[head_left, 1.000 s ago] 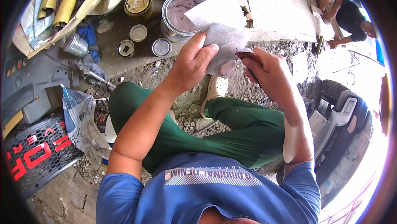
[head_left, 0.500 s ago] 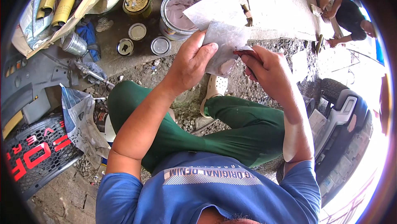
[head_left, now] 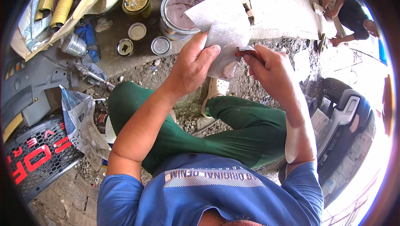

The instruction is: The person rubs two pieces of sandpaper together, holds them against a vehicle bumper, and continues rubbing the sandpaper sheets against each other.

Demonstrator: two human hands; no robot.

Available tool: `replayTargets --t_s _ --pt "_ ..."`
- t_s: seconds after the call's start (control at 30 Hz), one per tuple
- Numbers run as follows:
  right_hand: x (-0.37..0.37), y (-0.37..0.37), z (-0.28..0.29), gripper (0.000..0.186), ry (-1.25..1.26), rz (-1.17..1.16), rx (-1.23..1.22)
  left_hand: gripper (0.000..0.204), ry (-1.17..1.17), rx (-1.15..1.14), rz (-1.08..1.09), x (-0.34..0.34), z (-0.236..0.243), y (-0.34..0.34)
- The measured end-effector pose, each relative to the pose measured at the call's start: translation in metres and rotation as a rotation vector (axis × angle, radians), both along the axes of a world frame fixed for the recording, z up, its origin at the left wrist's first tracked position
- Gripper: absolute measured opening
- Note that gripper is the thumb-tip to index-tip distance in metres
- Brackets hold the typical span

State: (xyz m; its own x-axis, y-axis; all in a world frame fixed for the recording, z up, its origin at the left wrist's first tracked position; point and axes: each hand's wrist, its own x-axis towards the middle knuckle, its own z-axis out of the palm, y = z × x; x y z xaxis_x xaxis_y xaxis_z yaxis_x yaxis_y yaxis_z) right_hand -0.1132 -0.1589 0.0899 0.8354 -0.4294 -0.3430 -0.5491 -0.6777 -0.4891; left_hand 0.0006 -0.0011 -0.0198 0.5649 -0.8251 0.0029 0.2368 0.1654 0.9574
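Note:
My left hand (head_left: 192, 61) is closed with the thumb pressed on a thin grey sheet (head_left: 228, 38), tilted in front of me. A dab of pinkish putty (head_left: 230, 69) sits near the sheet's lower end. Behind its top edge shows a second, paler sheet (head_left: 216, 10), overlapping the putty tub; whether my left hand also grips it I cannot tell. My right hand (head_left: 268, 65) is closed on a small red-and-white thing (head_left: 246, 51), its end at the grey sheet's right edge. My fingers hide most of it, so its kind is unclear.
Beyond my hands stand a large tub of pinkish putty (head_left: 181, 11), a yellow-topped can (head_left: 136, 1) and several lids. At left are a spray gun (head_left: 92, 74), newspaper (head_left: 81, 115) and a black grille (head_left: 41, 155). Car parts (head_left: 341, 113) lie right. Another person (head_left: 352, 15) crouches far right.
Both hands keep their grips and have barely moved. The grey sheet with the putty dab has shifted very slightly.

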Motion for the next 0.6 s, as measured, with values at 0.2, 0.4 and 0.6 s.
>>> replayTargets --t_s 0.2,0.4,0.6 --pt "0.001 0.001 -0.003 0.017 0.01 0.025 -0.064 0.033 -0.03 0.007 0.039 -0.006 -0.004 -0.002" --pt "-0.002 -0.002 -0.013 0.014 -0.01 0.081 -0.182 0.03 -0.048 0.062 0.061 -0.008 -0.004 -0.004" --pt "0.001 0.001 -0.009 0.019 0.045 0.086 -0.238 0.028 0.021 0.072 0.035 -0.011 -0.006 -0.005"
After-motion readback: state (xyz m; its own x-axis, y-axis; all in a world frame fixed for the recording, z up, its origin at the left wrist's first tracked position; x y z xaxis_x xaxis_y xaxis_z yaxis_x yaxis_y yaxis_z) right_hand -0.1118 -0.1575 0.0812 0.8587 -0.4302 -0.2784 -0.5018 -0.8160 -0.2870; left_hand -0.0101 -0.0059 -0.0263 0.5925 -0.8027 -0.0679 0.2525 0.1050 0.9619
